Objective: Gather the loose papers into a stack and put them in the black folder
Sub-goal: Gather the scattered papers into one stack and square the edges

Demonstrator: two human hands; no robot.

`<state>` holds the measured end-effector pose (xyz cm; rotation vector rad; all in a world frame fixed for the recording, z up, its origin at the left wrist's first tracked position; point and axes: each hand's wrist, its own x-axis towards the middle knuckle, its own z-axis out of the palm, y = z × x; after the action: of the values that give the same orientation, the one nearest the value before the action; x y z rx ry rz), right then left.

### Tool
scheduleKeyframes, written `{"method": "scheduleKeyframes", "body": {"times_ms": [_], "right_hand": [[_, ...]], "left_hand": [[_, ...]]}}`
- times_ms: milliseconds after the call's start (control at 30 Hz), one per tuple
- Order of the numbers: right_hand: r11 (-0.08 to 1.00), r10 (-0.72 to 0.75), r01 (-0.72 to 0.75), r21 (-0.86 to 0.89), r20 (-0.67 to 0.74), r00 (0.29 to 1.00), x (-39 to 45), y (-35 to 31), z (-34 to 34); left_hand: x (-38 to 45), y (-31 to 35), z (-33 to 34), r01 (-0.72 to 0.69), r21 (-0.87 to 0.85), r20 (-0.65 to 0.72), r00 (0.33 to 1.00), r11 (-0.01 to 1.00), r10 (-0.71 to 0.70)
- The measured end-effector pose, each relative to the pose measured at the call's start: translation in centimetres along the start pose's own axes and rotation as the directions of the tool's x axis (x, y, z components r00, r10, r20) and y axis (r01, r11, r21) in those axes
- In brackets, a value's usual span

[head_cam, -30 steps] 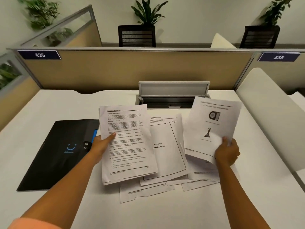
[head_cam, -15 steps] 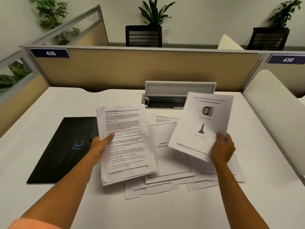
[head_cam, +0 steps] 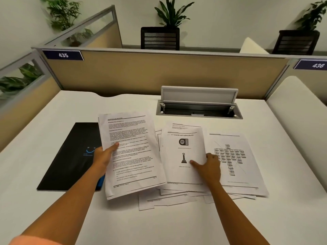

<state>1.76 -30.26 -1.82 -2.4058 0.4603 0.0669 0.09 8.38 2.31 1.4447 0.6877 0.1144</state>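
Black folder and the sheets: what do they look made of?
Black folder: likely smooth plastic, judging by its faint sheen, flat stiff cover and printed blue logo. Sheets, including the ones held by the left hand: thin matte printer paper that bends and curls.

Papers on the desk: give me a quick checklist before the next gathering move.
1. Left hand holds the text-page sheaf: ok.
2. Right hand controls the awards page: ok, lying on it.
3. Papers in one stack: not ok; the chart page and the sheets below are fanned out.
4. Black folder within reach: ok, beside the left hand.
5. Folder open to take papers: not ok, lying closed.
6. All sheets accounted for: cannot tell.
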Motion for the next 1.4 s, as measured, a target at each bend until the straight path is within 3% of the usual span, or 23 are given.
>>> {"method": "scheduleKeyframes", "body": {"times_ms": [100,333,533,733,933,1167,1400], "right_hand": [[0.997,0.009,-0.008,-0.077,0.011,1.000,0.0,-0.6,0.2],[0.997,0.064,-0.062,-0.049,0.044,0.997,0.5,-1.3,0.5],[0.998,-0.044,0.045,-0.037,0.050,0.998,0.2,-1.1,0.5],[0.982,-0.067,0.074,-0.174,0.044,0.997,0.3,-1.3,0.2],[0.976,-0.116,0.109,0.191,0.029,0.993,0.1,-0.1,0.0],[0.840,-0.045,0.093,0.535,-0.102,0.994,0.5,1.3,-2.3],[0.757,-0.052,0.046,0.652,-0.010,0.999,0.1,-0.8,-2.6]], "left_hand": [[-0.1,-0.3,-0.4,0.002,0.000,-0.006,1.000,1.000,-0.002],[-0.2,-0.5,-1.0,-0.002,0.017,-0.030,1.000,1.000,0.003],[-0.3,-0.6,-1.2,-0.015,0.018,-0.038,0.999,1.000,0.015],[-0.4,-0.6,-1.4,-0.011,0.055,-0.060,0.998,0.998,0.014],[-0.9,-0.5,-1.7,-0.013,0.082,-0.086,0.996,0.997,0.020],[-1.6,-0.5,-1.4,-0.048,0.080,-0.059,0.997,0.996,0.053],[-2.0,-0.4,2.4,-0.009,0.053,0.076,0.997,0.999,0.005]]}}
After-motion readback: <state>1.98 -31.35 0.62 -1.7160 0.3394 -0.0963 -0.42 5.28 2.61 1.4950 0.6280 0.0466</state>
